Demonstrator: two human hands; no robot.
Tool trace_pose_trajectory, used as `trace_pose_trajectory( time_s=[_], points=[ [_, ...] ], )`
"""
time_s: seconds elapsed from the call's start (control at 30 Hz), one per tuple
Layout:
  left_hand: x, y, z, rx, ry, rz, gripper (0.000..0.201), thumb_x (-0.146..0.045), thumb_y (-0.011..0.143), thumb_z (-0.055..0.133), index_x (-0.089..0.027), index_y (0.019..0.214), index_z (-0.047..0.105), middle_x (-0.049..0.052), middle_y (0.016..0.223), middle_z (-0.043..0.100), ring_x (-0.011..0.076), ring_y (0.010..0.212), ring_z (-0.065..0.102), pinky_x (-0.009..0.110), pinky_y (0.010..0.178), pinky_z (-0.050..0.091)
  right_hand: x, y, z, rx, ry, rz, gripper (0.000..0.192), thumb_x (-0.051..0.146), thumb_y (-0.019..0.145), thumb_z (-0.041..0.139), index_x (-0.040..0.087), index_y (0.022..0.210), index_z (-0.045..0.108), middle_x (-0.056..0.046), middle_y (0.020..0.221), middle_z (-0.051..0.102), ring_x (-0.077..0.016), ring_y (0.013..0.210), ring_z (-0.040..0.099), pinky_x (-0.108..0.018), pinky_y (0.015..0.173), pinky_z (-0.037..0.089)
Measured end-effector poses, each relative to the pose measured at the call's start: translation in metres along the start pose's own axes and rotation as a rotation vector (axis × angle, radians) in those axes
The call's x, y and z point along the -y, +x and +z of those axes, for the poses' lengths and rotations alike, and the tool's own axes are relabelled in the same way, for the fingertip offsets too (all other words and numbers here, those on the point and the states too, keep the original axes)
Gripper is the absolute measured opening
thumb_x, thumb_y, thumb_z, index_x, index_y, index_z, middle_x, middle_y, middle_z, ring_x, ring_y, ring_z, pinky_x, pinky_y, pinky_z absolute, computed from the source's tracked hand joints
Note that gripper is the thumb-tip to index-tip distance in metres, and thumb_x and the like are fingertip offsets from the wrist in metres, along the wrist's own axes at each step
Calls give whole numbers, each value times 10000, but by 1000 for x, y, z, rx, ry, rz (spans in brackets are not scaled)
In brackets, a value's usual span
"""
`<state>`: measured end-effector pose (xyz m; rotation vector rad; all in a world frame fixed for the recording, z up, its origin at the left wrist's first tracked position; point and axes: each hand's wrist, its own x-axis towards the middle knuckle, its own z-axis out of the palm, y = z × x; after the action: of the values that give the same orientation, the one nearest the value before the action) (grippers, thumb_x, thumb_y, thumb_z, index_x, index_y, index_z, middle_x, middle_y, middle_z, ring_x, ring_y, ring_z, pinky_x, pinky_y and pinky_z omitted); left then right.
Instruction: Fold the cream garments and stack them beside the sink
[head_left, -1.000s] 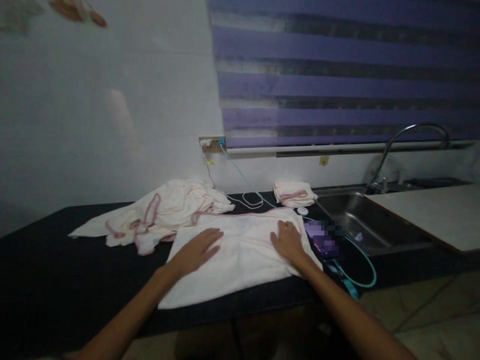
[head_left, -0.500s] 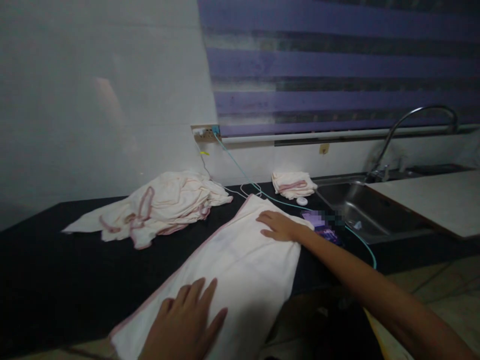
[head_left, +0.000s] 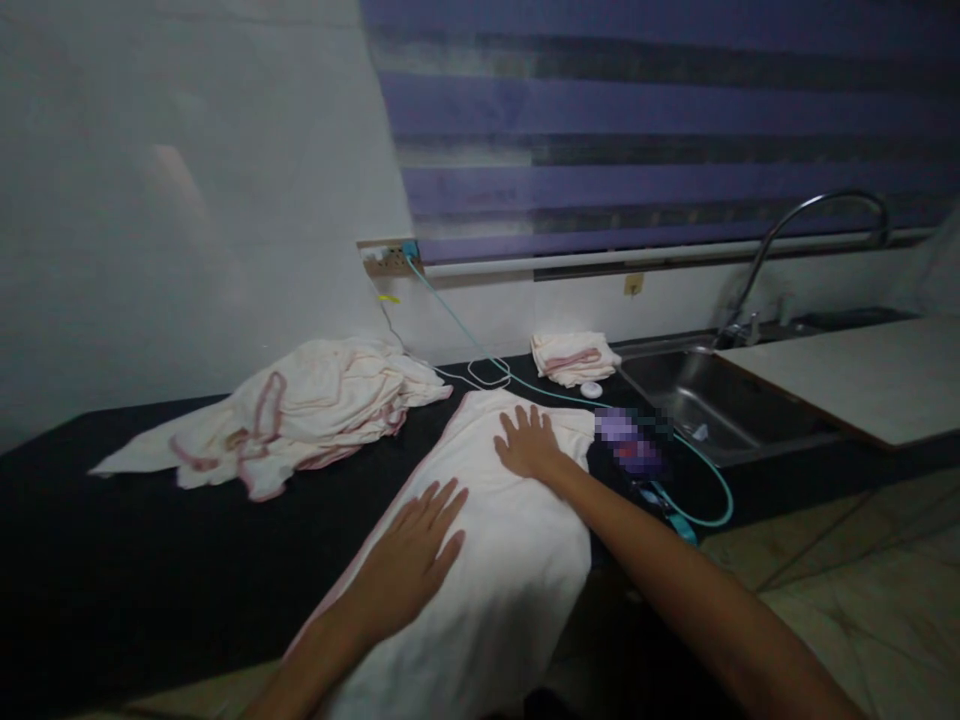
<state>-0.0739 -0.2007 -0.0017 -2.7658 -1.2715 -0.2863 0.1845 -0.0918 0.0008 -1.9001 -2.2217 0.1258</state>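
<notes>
A cream cloth with pink edging (head_left: 495, 560) lies spread over the dark countertop (head_left: 187, 570), and its near end hangs past the front edge. My left hand (head_left: 412, 560) rests flat on the cloth's left part, fingers stretched out. Farther up, my right hand (head_left: 528, 444) presses on the cloth near its far end, palm down with the fingers spread. Neither hand grips anything. To the left lies a crumpled heap of similar cream cloths (head_left: 322, 405). A small folded stack of cloth (head_left: 574, 357) sits by the wall.
Right of the cloth lies a phone (head_left: 634, 445), partly blurred out, with a teal cable (head_left: 720, 490) running to the wall socket (head_left: 390, 260). A round white object (head_left: 591, 390) sits by the folded stack. At right are a steel sink (head_left: 697, 390), a faucet (head_left: 757, 265) and a white board (head_left: 840, 375).
My left hand has moved forward and right along the cloth. My right hand has shifted slightly and its fingers are spread wider. The view has turned a little to the right.
</notes>
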Motion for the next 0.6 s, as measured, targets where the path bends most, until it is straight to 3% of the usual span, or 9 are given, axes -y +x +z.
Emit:
trace_pose_trajectory(
  time_s=[0.13, 0.23, 0.4, 0.6],
  points=[
    [-32, -19, 17, -126, 104, -101, 591, -453, 1055, 383, -166, 1563, 474, 147, 1621, 449, 371, 1504, 416, 544, 1165, 455, 0, 16, -3, 29, -35, -225, 689, 566, 1067, 290, 188, 1642, 328, -166, 1719, 235, -433, 1570, 193, -618, 1232, 175],
    [-40, -10, 14, -132, 105, -132, 616, -518, 1039, 407, -124, 1486, 560, 198, 1563, 513, 410, 1489, 425, 595, 1160, 446, 0, 28, -2, 27, -59, -342, 660, 567, 1072, 323, 227, 1638, 336, -122, 1721, 252, -391, 1574, 210, -585, 1245, 188],
    [-14, 35, 3, -39, -47, -47, 618, -516, 1059, 385, -190, 1581, 435, 128, 1666, 382, 331, 1557, 330, 549, 1237, 376, -6, 49, 3, -19, -114, -512, 616, 529, 1075, 376, 221, 1608, 393, -142, 1684, 336, -384, 1534, 316, -575, 1218, 290],
    [7, 68, 14, 47, -59, -57, 631, -560, 1060, 350, -235, 1596, 417, 74, 1693, 334, 318, 1575, 289, 550, 1269, 315, -13, 68, 5, -56, -102, -589, 579, 498, 1082, 382, 225, 1591, 420, -131, 1665, 376, -344, 1527, 346, -549, 1219, 325]
  ],
)
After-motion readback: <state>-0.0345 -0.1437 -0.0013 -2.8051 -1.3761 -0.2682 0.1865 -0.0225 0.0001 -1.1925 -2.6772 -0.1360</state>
